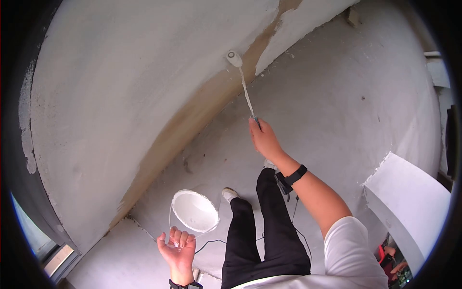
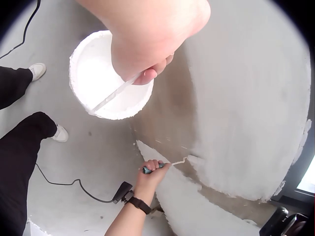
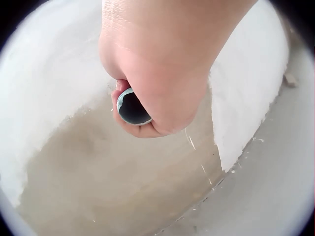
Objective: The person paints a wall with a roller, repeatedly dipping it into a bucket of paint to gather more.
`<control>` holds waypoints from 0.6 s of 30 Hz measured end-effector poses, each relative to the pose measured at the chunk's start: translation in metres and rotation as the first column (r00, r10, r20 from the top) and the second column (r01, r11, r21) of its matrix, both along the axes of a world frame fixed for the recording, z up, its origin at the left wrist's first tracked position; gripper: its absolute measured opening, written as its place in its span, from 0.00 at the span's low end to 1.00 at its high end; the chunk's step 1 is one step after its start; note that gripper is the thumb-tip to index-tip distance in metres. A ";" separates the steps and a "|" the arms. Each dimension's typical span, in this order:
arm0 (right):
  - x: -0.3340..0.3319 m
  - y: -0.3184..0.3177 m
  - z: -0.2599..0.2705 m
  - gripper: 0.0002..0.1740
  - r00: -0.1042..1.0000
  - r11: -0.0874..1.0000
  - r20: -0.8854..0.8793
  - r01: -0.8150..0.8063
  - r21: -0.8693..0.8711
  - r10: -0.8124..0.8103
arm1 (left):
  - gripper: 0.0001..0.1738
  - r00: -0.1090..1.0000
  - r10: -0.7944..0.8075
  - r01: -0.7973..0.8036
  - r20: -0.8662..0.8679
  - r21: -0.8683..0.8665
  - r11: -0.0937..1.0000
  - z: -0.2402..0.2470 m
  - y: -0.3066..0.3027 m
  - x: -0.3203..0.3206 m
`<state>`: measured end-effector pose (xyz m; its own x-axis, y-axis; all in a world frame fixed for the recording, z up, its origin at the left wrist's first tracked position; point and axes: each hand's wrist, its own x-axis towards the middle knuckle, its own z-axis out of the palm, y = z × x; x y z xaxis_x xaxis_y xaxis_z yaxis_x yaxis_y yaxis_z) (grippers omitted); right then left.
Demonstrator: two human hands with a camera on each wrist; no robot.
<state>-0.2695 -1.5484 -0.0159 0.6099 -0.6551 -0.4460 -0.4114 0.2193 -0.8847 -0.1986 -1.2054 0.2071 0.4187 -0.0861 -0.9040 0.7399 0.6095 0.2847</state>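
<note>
My right hand [image 1: 264, 137] grips the handle of a paint roller [image 1: 246, 91], its fingers wrapped round the grip. The white roller head [image 1: 234, 59] lies against the wall, where white paint borders a brown unpainted band [image 1: 192, 115]. In the right wrist view the hollow end of the dark handle [image 3: 133, 109] sticks out of the fist. My left hand [image 1: 178, 250] holds a white bucket [image 1: 195, 210] by its bail, with fingers curled round it. Seen in the left wrist view, the bail [image 2: 115, 93] crosses the bucket's mouth, and the inside is white.
Grey floor [image 1: 337, 106] meets the wall along a slanting edge. A black cable [image 2: 78, 182] runs to the right wrist device. The person's shoes [image 1: 230, 194] stand near the bucket. A white panel [image 1: 409, 197] rises at right, and a window [image 1: 33, 226] is at lower left.
</note>
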 end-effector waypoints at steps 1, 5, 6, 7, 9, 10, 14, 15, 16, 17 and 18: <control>0.007 0.004 0.000 0.23 0.998 0.984 0.033 0.044 0.175 -0.051 | 0.19 1.000 0.008 -0.007 -0.005 0.017 1.000 -0.003 0.007 0.001; 0.033 0.031 -0.020 0.24 0.993 0.901 -0.059 0.117 0.418 -0.102 | 0.20 0.999 0.029 -0.029 -0.029 -0.007 1.000 -0.022 0.035 0.007; 0.040 0.044 -0.031 0.24 0.993 0.901 -0.069 0.115 0.418 -0.094 | 0.20 0.999 0.024 -0.024 -0.041 0.015 1.000 -0.025 0.037 0.009; 0.049 0.060 -0.041 0.24 0.994 0.942 -0.057 0.103 0.320 -0.089 | 0.20 0.999 0.020 -0.018 -0.051 0.036 0.999 -0.028 0.040 0.011; 0.061 0.091 -0.052 0.24 0.995 0.971 -0.050 0.090 0.220 -0.080 | 0.19 0.999 0.013 -0.011 -0.047 0.047 0.999 -0.035 0.045 0.014; 0.064 0.108 -0.050 0.25 0.997 0.970 -0.046 0.073 0.232 -0.064 | 0.19 1.000 0.005 -0.003 -0.030 0.055 0.998 -0.035 0.050 0.009; 0.058 0.139 -0.055 0.26 0.999 0.982 -0.049 -0.007 0.190 0.017 | 0.19 1.000 -0.017 0.017 -0.017 0.025 1.000 -0.045 0.062 0.009; 0.055 0.135 -0.054 0.26 0.999 0.982 -0.045 -0.004 0.191 0.013 | 0.19 1.000 -0.017 0.018 -0.015 0.031 0.999 -0.045 0.062 0.008; 0.050 0.123 -0.052 0.24 0.999 0.959 -0.027 0.029 0.281 -0.022 | 0.19 1.000 -0.016 0.017 -0.012 0.036 0.999 -0.045 0.062 0.007; 0.046 0.105 -0.050 0.23 0.998 0.927 -0.017 0.060 0.371 -0.058 | 0.19 1.000 -0.020 0.020 -0.011 0.037 0.999 -0.043 0.060 0.009; 0.043 0.086 -0.044 0.23 0.993 0.881 -0.025 0.114 0.460 -0.116 | 0.19 1.000 -0.023 0.023 -0.007 0.028 0.999 -0.042 0.060 0.008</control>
<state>-0.2264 -1.4622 -0.0599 0.5445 -0.4426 -0.7125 -0.3563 0.6470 -0.6741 -0.1904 -1.1450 0.1647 0.4109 -0.0703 -0.9090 0.7554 0.5843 0.2964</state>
